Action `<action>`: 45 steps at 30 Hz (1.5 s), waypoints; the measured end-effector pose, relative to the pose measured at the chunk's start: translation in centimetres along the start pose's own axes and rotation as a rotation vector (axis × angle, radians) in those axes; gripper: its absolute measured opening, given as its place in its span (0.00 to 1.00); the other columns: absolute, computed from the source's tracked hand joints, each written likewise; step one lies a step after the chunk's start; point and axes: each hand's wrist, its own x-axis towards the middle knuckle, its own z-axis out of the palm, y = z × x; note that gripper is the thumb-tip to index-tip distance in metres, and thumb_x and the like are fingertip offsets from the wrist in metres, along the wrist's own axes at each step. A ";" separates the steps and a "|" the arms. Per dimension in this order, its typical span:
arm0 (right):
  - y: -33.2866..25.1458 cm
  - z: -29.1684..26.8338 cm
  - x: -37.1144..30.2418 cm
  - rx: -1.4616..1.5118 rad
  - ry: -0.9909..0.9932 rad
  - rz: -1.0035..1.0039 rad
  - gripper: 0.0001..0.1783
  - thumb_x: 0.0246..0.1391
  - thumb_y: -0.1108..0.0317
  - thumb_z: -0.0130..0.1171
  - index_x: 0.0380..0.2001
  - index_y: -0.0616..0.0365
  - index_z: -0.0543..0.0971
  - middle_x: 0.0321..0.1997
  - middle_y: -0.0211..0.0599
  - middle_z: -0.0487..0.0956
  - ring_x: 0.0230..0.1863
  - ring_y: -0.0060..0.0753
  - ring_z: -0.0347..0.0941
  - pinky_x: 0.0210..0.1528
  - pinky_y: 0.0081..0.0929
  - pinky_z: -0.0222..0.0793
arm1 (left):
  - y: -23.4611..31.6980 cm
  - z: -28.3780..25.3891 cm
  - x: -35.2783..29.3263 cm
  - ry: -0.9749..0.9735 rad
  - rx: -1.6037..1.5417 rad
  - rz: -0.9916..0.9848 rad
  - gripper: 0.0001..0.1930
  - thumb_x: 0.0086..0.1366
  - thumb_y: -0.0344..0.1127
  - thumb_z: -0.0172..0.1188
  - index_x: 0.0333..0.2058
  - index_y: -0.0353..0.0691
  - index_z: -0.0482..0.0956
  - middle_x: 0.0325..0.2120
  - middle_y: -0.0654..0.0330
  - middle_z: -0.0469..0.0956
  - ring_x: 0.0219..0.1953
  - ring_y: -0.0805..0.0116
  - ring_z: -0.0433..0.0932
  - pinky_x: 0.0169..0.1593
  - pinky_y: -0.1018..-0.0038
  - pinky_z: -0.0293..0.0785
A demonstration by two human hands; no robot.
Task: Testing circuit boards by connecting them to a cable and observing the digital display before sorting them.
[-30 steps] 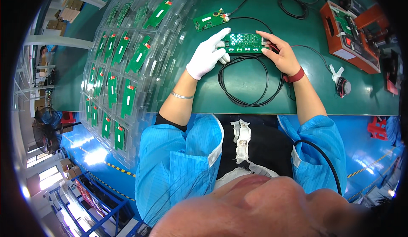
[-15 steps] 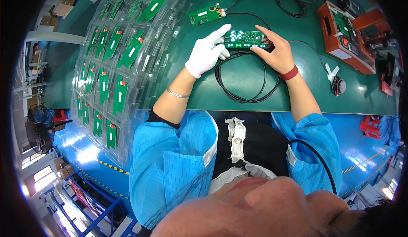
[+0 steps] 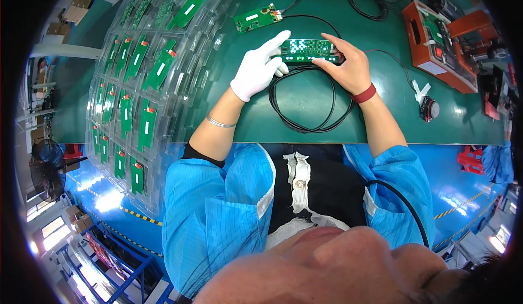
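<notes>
Both hands pinch one lit circuit board (image 3: 309, 50): gloved left hand (image 3: 257, 71) at its left end, bare right hand (image 3: 348, 67) at its right; long axis left-right.

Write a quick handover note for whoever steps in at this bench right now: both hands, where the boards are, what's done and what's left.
Left hand, in a white glove, steadies the left end of the lit circuit board on the green table.
Right hand, bare, fingers pressing on the board's right end.
The board shows lit points and lies above a black cable loop.
A second green board lies apart, just above, cabled.
Clear trays on the left hold rows of green boards.
Orange fixture sits far right, untouched.
Done: one board lit and in hand.
Left: the boards in the trays; their state cannot be told.
</notes>
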 end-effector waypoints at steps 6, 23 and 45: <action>0.1 0.0 0.1 -0.026 0.042 0.000 0.28 0.41 0.65 0.75 0.49 0.58 0.83 0.37 0.35 0.84 0.28 0.26 0.72 0.34 0.20 0.71 | 0.4 0.7 -0.1 -0.016 0.276 0.128 0.37 0.59 0.22 0.51 0.70 0.40 0.59 0.57 0.47 0.71 0.40 0.66 0.80 0.46 0.76 0.77; 1.1 0.0 0.4 0.234 -0.113 0.172 0.21 0.52 0.61 0.69 0.48 0.57 0.83 0.27 0.28 0.77 0.26 0.22 0.66 0.31 0.18 0.64 | -0.6 -0.4 0.7 -0.004 0.280 0.269 0.40 0.52 0.25 0.56 0.67 0.39 0.62 0.62 0.51 0.70 0.56 0.57 0.74 0.63 0.67 0.68; 2.3 -1.0 0.0 0.256 0.127 0.099 0.19 0.55 0.66 0.66 0.50 0.58 0.82 0.37 0.33 0.80 0.34 0.25 0.73 0.38 0.19 0.70 | -1.4 -0.4 1.3 -0.107 0.064 0.243 0.41 0.50 0.18 0.54 0.68 0.33 0.60 0.66 0.49 0.64 0.57 0.61 0.70 0.65 0.69 0.62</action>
